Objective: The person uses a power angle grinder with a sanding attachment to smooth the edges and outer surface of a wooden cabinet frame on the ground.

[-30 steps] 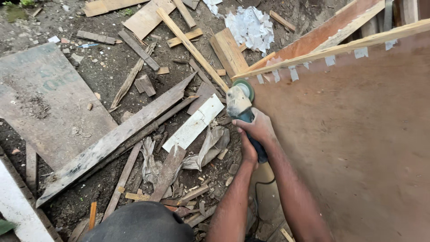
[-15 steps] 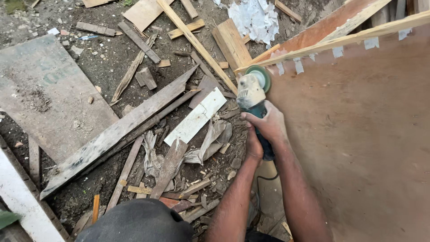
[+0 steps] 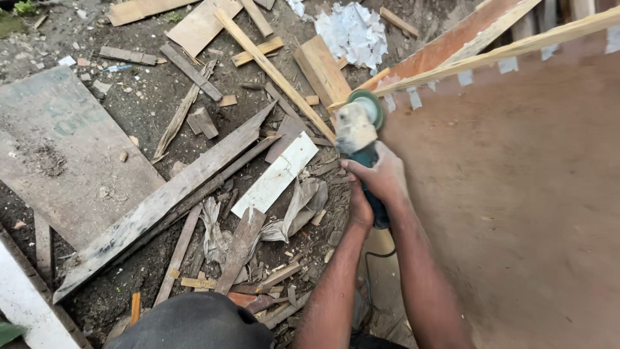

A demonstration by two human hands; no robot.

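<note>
Right hand [image 3: 382, 176]: clenched around the angle grinder [image 3: 359, 132].
Left hand [image 3: 359, 210]: gripping the grinder's rear handle.
Grinder: at the plywood sheet [image 3: 516, 194], its disc by the top corner, under the wooden batten [image 3: 491, 55].
Ground: scattered planks [image 3: 161, 200].

Right of the hands: the brown plywood sheet [image 3: 516, 207] lies broad and bare, open room across its face.
Sheet's far edge: a pale wood batten [image 3: 491, 55] runs along it, with the angle grinder [image 3: 359, 132] at its left end; a barrier there.
Left of the hands: ground crowded with scrap, a white strip [image 3: 276, 174], crumpled paper [image 3: 297, 207] and a long grey plank [image 3: 168, 200] lying slantwise.
Far left: a flat grey board [image 3: 64, 148], low and passable over.
Near side: both forearms and the person's dark knee [image 3: 194, 323] fill the approach.
Behind the grinder: short planks [image 3: 323, 68] and torn white paper [image 3: 352, 32].
</note>
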